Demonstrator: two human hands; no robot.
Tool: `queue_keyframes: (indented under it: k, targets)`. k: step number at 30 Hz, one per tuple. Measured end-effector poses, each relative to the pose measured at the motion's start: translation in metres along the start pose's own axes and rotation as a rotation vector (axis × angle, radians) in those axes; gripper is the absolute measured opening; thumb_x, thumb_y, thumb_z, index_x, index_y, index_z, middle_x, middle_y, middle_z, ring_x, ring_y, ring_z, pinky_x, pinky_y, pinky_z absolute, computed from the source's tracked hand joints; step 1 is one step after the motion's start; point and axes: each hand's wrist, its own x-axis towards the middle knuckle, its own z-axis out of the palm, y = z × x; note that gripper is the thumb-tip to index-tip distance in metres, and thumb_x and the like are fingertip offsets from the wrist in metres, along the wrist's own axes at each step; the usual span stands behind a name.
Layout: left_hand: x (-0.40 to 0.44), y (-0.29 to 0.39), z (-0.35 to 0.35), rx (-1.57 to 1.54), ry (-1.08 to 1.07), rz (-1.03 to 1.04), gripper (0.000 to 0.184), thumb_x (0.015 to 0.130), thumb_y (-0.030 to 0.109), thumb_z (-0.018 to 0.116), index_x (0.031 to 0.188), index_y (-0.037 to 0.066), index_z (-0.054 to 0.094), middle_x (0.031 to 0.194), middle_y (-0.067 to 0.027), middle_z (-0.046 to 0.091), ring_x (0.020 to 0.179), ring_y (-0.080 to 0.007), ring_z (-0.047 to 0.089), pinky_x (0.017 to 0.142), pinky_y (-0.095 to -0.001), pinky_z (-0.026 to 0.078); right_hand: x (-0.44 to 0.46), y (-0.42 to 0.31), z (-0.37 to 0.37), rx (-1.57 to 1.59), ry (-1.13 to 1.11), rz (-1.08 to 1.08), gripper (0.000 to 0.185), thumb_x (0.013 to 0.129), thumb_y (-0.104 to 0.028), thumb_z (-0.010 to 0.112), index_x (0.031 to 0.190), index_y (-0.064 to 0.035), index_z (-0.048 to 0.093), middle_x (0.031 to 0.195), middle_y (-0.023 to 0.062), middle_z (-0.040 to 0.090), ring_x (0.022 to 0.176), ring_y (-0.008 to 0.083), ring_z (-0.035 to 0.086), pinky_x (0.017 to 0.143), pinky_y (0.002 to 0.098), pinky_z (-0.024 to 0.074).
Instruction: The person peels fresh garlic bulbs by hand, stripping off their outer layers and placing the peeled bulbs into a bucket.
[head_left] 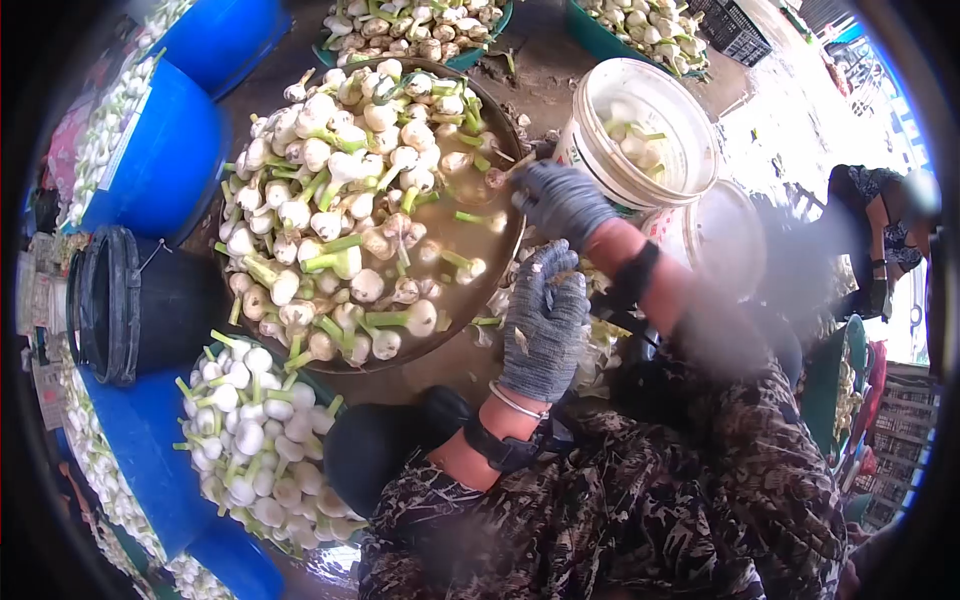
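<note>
My right hand (565,200), in a grey glove, is closed over the right rim of a wide round basin (508,130). A small pinkish garlic bulb (495,178) shows at its fingertips. Below it, my left hand (545,325), gloved too, is curled closed beside the basin, and what lies between its fingers is too small to name. Garlic bulbs with green stems (340,170) are heaped in the basin's left part, with murky brown water (465,230) at the right. Several bulbs lie partly in that water.
A white bucket (690,120) stands right of the basin with some bulbs inside. Cleaned white garlic (260,430) is piled at lower left. Blue tubs (165,150) and a black bucket (110,305) line the left. Another person (880,225) is at far right.
</note>
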Motion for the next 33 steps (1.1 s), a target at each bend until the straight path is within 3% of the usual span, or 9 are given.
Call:
queue_keyframes:
  k: [4,8,10,12,16,19,23,26,33]
  targets:
    - [0.005,0.013,-0.011,-0.134,0.015,-0.116,0.028,0.101,0.019,0.049,0.125,0.003,0.053,0.099,-0.0019,0.063,0.072,-0.0051,0.055,0.067,-0.0213,0.049,0.023,-0.031,0.071,-0.275,-0.438,-0.036,0.052,0.083,-0.03,0.063,0.134,-0.0213,0.054,0.139,0.0116,0.051,0.126,0.032,0.049,0.11,0.0505,0.0294]
    - [0.007,0.007,-0.023,-0.136,0.013,-0.104,0.028,0.101,0.018,0.05,0.123,0.003,0.053,0.102,-0.003,0.061,0.08,-0.0065,0.057,0.075,-0.0229,0.05,0.045,-0.035,0.088,-0.438,-0.557,0.137,0.06,0.083,-0.036,0.063,0.139,-0.0227,0.047,0.128,0.0126,0.061,0.121,0.0327,0.055,0.109,0.0594,0.0265]
    - [0.011,-0.01,-0.022,-0.116,0.301,0.067,0.032,0.098,0.017,0.053,0.127,0.003,0.05,0.114,-0.006,0.058,0.097,-0.0115,0.056,0.088,-0.0274,0.048,0.038,-0.031,0.051,-0.283,-0.565,0.104,0.057,0.086,-0.044,0.06,0.134,-0.0147,0.052,0.119,0.0167,0.065,0.111,0.0343,0.061,0.103,0.0562,0.0363]
    - [0.016,0.003,-0.031,-0.099,0.372,-0.064,0.046,0.095,0.011,0.054,0.137,0.001,0.038,0.128,-0.0124,0.048,0.107,-0.0151,0.05,0.096,-0.0309,0.043,0.013,-0.019,0.028,0.135,-0.238,0.157,0.058,0.091,-0.055,0.051,0.108,0.0002,0.063,0.086,0.0213,0.069,0.085,0.0382,0.067,0.076,0.0434,0.0508]
    - [0.029,-0.012,-0.024,-0.235,0.328,-0.128,0.055,0.095,0.013,0.058,0.143,0.003,0.033,0.135,-0.0152,0.046,0.12,-0.0214,0.049,0.099,-0.0344,0.042,-0.045,-0.021,-0.034,0.895,-0.27,0.444,0.054,0.099,-0.051,0.046,0.098,-0.0015,0.066,0.072,0.0019,0.062,0.06,0.0093,0.052,0.059,0.0268,0.046]
    - [0.033,-0.024,-0.013,0.0,-0.033,-0.052,0.043,0.095,0.014,0.059,0.134,0.002,0.047,0.129,-0.01,0.055,0.117,-0.0202,0.053,0.1,-0.0344,0.043,-0.085,-0.026,-0.042,0.874,-0.023,0.142,0.048,0.102,-0.041,0.04,0.1,-0.0001,0.064,0.073,0.0143,0.065,0.063,0.0283,0.062,0.064,0.038,0.0493]
    - [0.021,-0.012,0.011,-0.318,-0.038,-0.114,0.04,0.094,0.01,0.058,0.132,0.002,0.049,0.124,-0.0078,0.055,0.111,-0.0155,0.056,0.095,-0.0302,0.048,-0.112,-0.013,-0.084,0.742,-0.106,0.412,0.025,0.097,-0.024,0.054,0.099,-0.0021,0.065,0.082,0.0157,0.068,0.075,0.0333,0.066,0.069,0.0384,0.0518]
    - [0.018,-0.012,0.019,-0.333,0.001,-0.142,0.039,0.095,0.007,0.058,0.132,0.006,0.048,0.124,-0.0091,0.055,0.109,-0.0177,0.057,0.092,-0.0324,0.053,-0.137,-0.007,-0.077,0.662,0.361,0.281,0.018,0.092,-0.018,0.061,0.1,-0.0033,0.065,0.082,0.0165,0.067,0.074,0.0335,0.065,0.068,0.0375,0.0522]
    - [0.02,-0.012,0.032,-0.053,-0.025,-0.021,0.036,0.091,0.006,0.061,0.126,0.001,0.052,0.116,-0.0081,0.059,0.105,-0.0165,0.058,0.092,-0.0307,0.05,-0.148,-0.012,-0.07,0.428,0.434,0.266,0.009,0.082,-0.015,0.066,0.086,-0.0068,0.066,0.08,0.0147,0.066,0.074,0.0358,0.064,0.066,0.0423,0.052]
